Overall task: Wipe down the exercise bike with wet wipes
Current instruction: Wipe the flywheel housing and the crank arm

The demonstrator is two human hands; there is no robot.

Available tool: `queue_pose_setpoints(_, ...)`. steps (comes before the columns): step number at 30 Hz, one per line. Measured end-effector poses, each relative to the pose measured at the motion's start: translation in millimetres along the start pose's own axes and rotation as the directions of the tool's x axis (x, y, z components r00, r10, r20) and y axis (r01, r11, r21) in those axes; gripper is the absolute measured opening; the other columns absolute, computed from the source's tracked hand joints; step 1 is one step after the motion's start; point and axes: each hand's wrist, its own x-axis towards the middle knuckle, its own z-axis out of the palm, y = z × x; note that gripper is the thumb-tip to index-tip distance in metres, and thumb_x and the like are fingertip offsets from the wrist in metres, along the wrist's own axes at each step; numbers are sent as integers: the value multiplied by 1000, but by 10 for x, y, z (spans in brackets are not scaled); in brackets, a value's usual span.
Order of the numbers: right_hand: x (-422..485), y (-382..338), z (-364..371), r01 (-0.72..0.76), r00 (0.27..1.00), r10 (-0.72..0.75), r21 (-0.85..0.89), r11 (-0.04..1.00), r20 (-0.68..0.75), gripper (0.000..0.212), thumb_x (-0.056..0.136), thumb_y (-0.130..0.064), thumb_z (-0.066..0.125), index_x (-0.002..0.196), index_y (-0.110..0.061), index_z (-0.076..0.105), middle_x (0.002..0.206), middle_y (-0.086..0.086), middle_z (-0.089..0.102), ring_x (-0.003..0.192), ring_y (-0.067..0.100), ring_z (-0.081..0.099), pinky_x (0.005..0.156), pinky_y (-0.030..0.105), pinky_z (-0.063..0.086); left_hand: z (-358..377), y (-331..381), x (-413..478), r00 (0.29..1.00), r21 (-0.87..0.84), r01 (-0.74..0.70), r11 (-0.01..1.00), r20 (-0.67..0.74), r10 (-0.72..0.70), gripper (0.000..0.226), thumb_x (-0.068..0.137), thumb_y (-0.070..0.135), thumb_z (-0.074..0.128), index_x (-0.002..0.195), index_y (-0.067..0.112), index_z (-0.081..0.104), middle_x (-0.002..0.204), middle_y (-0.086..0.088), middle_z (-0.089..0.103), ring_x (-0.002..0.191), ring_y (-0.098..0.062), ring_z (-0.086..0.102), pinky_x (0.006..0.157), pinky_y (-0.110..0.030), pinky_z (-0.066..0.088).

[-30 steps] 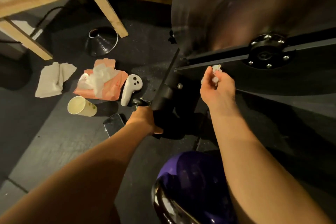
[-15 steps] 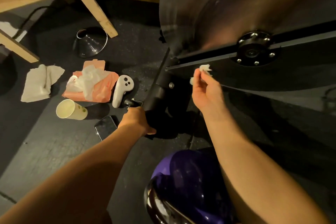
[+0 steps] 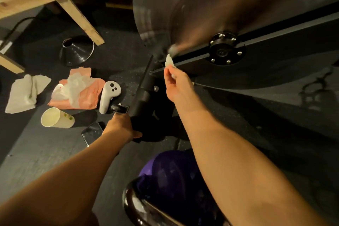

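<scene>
My right grip (image 3: pixel 176 86) is pinched together on a small crumpled wet wipe (image 3: pixel 169 61), thumb and fingertips clamped on its lower end. The wipe's upper end touches the exercise bike where the dark frame bar (image 3: pixel 275 29) meets the lower edge of the big metal flywheel (image 3: pixel 183 5). The flywheel's surface is blurred. The round black hub (image 3: pixel 226 49) with its ring of bolts sits on the bar to the right of the wipe, apart from it.

My left grip (image 3: pixel 120 126) is lower down and curled round the foot of the bike's black post (image 3: pixel 145 93), thumb on the near side. A small black wheel (image 3: pixel 119 109) sticks out of the post just above my knuckles.

On the dark floor (image 3: pixel 36 152) to the left lies an orange pack of wipes (image 3: pixel 86 95), its flap open and a white sheet bunched out of it. A white controller (image 3: pixel 108 95) lies just beside the pack, between it and the post. A paper cup (image 3: pixel 55 118) lies on its side in front of the pack, and a phone (image 3: pixel 91 132) lies beside my left wrist. Further left is a crumpled pale cloth (image 3: pixel 23 93). A black funnel-shaped shade (image 3: pixel 77 52) sits near a wooden leg (image 3: pixel 78 11). Something glossy and purple (image 3: pixel 170 176) shows between my forearms.
</scene>
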Motion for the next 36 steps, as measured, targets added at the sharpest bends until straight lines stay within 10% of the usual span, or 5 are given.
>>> queue_pose_setpoints(5, -146, -222, -90, 308, 945, -309, -27, 951, -107, 23, 76, 2, 77, 94, 2, 63, 95, 17, 68, 82, 22, 69, 72, 28, 59, 4, -43, 16, 1000, -37, 11, 999, 4, -11, 70, 66, 40, 87, 123, 11, 59, 96, -2, 54, 90, -22, 59, 72, -29, 44)
queue_pose_setpoints(9, -206, -241, -205, 560, 654, -745, -576, 595, -134, 40, 70, -32, 84, 81, -17, 49, 88, -4, 61, 76, 8, 63, 62, 25, 55, -52, 12, 20, 1000, 15, 13, 1000, 26, -14, 58, 69, 44, 83, 112, 11, 64, 90, -2, 55, 81, -18, 55, 66, -28, 42)
queue_pose_setpoints(24, -104, -208, 7, 284, 877, -395, -367, 886, -275, 89, 59, -29, 89, 124, -25, 28, 108, 0, 54, 88, 14, 57, 73, 33, 50, 22, -50, -49, 1000, -17, -9, 1000, -27, 8, 54, 72, 36, 85, 114, 10, 64, 100, -8, 61, 89, -24, 63, 79, -35, 53)
queue_pose_setpoints(33, -323, -481, -428, 644, 525, -840, -582, 497, -137, 62, 75, -38, 81, 122, -21, 44, 102, -13, 49, 90, 8, 60, 63, 16, 55, -22, -18, 15, 1000, 100, 0, 995, 18, -1, 50, 73, 46, 81, 104, 11, 63, 90, -3, 59, 78, -17, 58, 65, -25, 45)
queue_pose_setpoints(36, -289, -416, -432, 581, 565, -813, -633, 512, -139, 36, 86, -40, 69, 111, -18, 58, 96, -14, 54, 89, 6, 60, 68, 17, 54, -57, -9, 72, 1000, 150, -3, 989, 26, 0, 54, 69, 54, 79, 98, 11, 64, 81, 1, 57, 70, -12, 56, 60, -21, 41)
